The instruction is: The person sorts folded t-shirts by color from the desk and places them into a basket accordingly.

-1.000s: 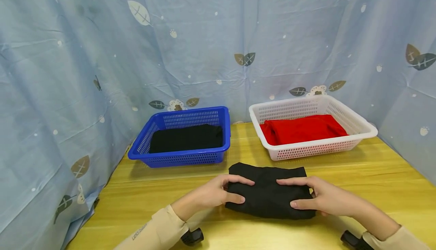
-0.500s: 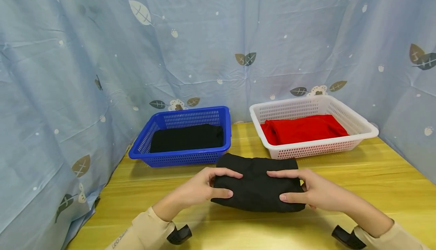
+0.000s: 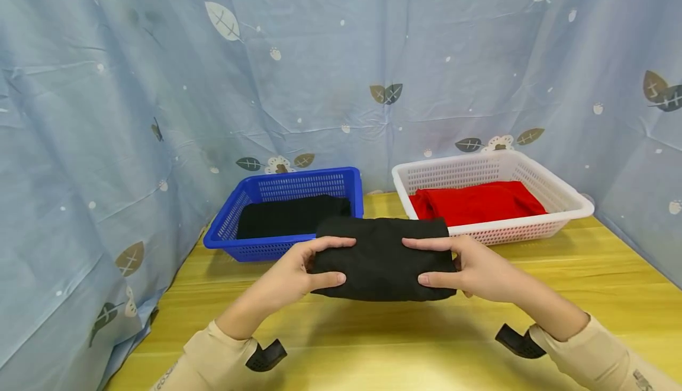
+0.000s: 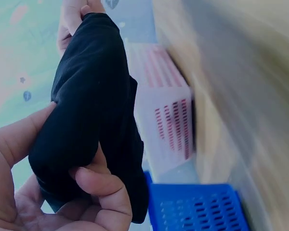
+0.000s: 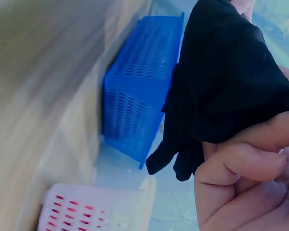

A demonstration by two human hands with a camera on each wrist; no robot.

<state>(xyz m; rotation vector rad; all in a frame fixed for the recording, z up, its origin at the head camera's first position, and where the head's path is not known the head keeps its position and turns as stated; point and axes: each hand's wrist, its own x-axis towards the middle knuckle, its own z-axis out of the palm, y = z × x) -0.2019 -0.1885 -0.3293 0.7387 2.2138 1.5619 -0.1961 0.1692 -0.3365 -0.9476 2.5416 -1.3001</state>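
Observation:
A folded black cloth (image 3: 383, 260), probably a garment, hangs level above the table between both hands. My left hand (image 3: 298, 269) grips its left end, thumb and index finger on top and the other fingers curled underneath, as the left wrist view shows. On the right end my right hand (image 3: 476, 269) has the same hold, with curled fingers below the cloth (image 5: 231, 72). Behind the cloth's left part stands a blue basket (image 3: 282, 246) with another folded black cloth (image 3: 293, 216) in it. A white basket (image 3: 501, 234) at the right holds folded red cloth (image 3: 476, 202).
The baskets stand side by side at the back of the wooden table (image 3: 383, 349), with a narrow gap between them. A blue leaf-patterned curtain (image 3: 319, 71) closes off the back and sides. Black devices (image 3: 266, 355) are strapped at both wrists.
Both hands have lifted the folded black cloth off the table and carried it forward and to the left. Its far edge now overlaps the blue basket's front right corner in the head view.

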